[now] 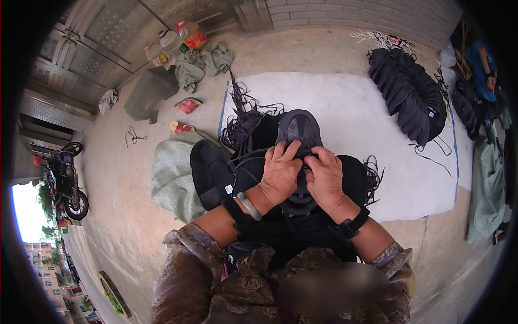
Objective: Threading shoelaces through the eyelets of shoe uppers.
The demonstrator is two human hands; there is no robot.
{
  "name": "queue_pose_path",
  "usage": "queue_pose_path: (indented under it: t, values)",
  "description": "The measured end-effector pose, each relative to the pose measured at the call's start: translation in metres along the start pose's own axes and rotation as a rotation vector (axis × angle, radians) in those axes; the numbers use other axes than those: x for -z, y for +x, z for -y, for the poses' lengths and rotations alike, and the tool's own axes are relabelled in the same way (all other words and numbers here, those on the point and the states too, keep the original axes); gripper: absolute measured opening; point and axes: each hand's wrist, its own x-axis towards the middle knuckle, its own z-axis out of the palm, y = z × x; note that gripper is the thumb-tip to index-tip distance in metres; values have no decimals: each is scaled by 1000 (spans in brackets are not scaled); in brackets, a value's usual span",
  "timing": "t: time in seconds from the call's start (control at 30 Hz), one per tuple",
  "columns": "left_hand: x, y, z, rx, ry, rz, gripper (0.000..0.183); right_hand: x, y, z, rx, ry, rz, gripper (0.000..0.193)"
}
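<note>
A black shoe (298, 125) lies over my lap with its toe pointing away from me. My left hand (280, 170) is closed at the left side of its lacing area, fingertips pressed on the upper. On the other side, my right hand (325, 175) has its fingers bent and thumb tucked in against the same part. Whatever thin lace may be between the fingertips is hidden. Black laces (249, 156) run off to the left of my left hand. Another black shoe piece (209, 170) rests beside my left wrist, and a tangle of black laces (243, 127) lies beyond it.
A white sheet (334, 97) covers the floor ahead. On its right stands a long loop of black shoe uppers (402, 92), with white laces (372, 38) behind. A pale green sack (175, 167) lies left; plastic bottles (189, 35) stand by the door. Another person's arm (488, 70) shows far right.
</note>
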Motion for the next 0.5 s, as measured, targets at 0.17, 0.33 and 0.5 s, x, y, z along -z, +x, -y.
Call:
queue_pose_path:
  t: [0.17, 0.33, 0.5]
  values:
    - [0, 0, -1, -15, 2, -33, 20, -5, 3, 5, 8, -156, 47, 20]
    - [7, 2, -4, 109, -189, -20, 18, -5, 1, 8, -20, -168, 89, 23]
    - [14, 3, 29, 223, -497, -210, 21, 38, -5, 15, 52, -181, 27, 20]
